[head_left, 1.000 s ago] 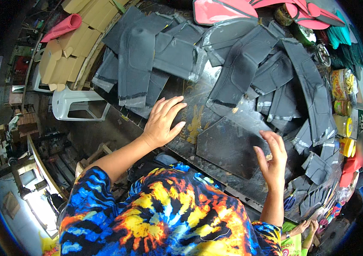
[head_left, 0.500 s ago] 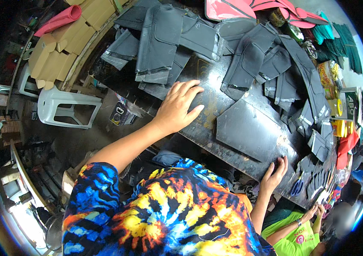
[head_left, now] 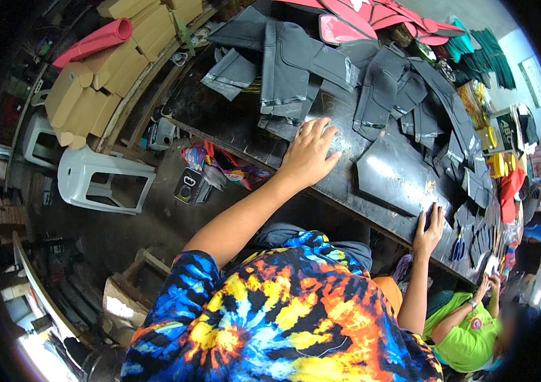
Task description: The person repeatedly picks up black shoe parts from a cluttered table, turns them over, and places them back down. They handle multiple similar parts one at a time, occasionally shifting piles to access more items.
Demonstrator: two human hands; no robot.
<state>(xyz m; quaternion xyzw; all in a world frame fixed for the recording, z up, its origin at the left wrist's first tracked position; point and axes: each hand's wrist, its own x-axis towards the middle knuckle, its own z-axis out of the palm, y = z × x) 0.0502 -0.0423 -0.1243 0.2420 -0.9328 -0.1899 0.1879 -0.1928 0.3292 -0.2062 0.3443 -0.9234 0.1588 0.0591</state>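
My left hand (head_left: 310,154) lies palm down at the near part of the dark table (head_left: 340,210), its fingers spread and holding nothing. Farther right, my right hand (head_left: 429,230) rests at the table's front edge with fingers stretched out, beside the corner of a flat, glossy black panel (head_left: 392,175). That panel lies between my two hands. Beyond my left hand sits a stack of black, stitched, padded pieces (head_left: 285,67). More such black pieces (head_left: 377,92) lie past the glossy panel. A pair of scissors (head_left: 457,247) with dark blue handles lies right of my right hand.
Pink-red panels (head_left: 346,28) cover the table's far end. To the left stand a white plastic stool (head_left: 108,178) and cardboard boxes (head_left: 92,105) with a pink roll (head_left: 95,41) on top. A co-worker in a bright green shirt (head_left: 467,331) works at the lower right.
The view has swung, so the table and both hands sit farther right in the picture. Both hands stay on the table, about where they were, with fingers still apart.
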